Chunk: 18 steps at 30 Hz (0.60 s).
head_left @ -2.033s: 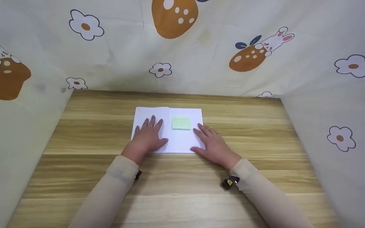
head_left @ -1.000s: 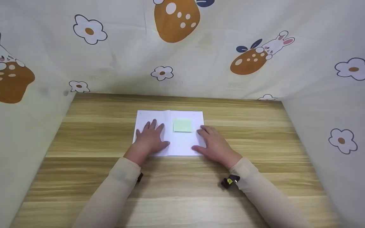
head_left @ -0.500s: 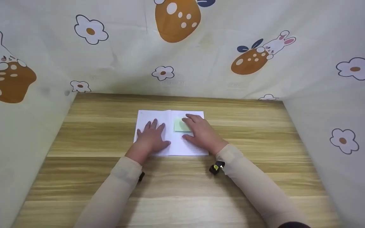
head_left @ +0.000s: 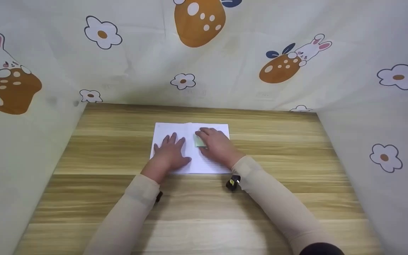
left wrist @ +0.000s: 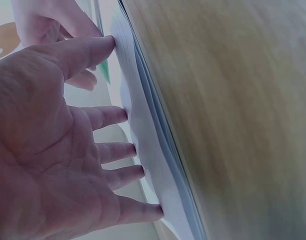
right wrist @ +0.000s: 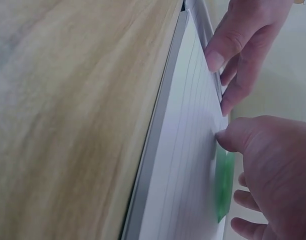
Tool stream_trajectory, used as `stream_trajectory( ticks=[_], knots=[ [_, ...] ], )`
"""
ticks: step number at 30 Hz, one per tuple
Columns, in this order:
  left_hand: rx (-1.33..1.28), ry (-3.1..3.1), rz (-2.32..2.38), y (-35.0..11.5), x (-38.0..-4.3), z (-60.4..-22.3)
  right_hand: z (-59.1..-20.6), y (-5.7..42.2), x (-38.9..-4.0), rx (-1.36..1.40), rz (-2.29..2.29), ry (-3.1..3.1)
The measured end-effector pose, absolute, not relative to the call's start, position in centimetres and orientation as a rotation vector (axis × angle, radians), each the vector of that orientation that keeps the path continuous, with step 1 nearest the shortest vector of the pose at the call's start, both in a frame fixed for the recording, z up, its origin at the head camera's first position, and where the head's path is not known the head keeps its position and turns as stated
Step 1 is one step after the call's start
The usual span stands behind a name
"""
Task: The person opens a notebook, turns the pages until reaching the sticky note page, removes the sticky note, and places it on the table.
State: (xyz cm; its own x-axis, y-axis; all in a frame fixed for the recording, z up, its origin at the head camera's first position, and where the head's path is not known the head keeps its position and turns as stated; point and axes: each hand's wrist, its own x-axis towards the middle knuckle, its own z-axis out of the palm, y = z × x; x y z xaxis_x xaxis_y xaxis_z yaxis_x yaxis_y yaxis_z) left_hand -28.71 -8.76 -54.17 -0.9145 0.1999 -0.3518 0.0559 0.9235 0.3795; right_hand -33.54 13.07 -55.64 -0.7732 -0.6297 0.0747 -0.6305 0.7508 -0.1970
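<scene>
An open notebook [head_left: 211, 166] with lined white pages lies flat on the table. My left hand [head_left: 168, 156] rests on its left page, fingers spread, and in the left wrist view the fingertips [left wrist: 120, 114] press on the paper. On the right page is a pad of light green sticky notes [head_left: 199, 141]. My right hand [head_left: 220, 145] grips the pad from the right, thumb [right wrist: 230, 137] at its near edge and fingers reaching over to its far side. The hand hides the pad's right part; in the right wrist view its green edge [right wrist: 224, 185] shows on the page.
The wooden table [head_left: 197, 209] extends around the notebook on all sides. A pale curtain [head_left: 136, 63] printed with flowers and rabbits stands behind and along both sides. Each wrist carries a small black camera, the right one [head_left: 233, 183] near the table's middle.
My right hand has moved left from the notebook's right edge onto the green sticky notes, its thumb and fingers coming around them. The left hand has stayed on the left page.
</scene>
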Motion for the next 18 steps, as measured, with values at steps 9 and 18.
stream_trajectory(
  ticks=[9,18],
  knots=[
    [0.182,2.689,0.507,-8.6,-28.7,-53.9,-56.4,12.6,-33.6,1.067,0.344,-2.905],
    [0.187,2.687,0.503,-8.6,-28.7,-54.0,-56.0,11.9,-33.4,1.000,0.376,-2.893]
  ],
)
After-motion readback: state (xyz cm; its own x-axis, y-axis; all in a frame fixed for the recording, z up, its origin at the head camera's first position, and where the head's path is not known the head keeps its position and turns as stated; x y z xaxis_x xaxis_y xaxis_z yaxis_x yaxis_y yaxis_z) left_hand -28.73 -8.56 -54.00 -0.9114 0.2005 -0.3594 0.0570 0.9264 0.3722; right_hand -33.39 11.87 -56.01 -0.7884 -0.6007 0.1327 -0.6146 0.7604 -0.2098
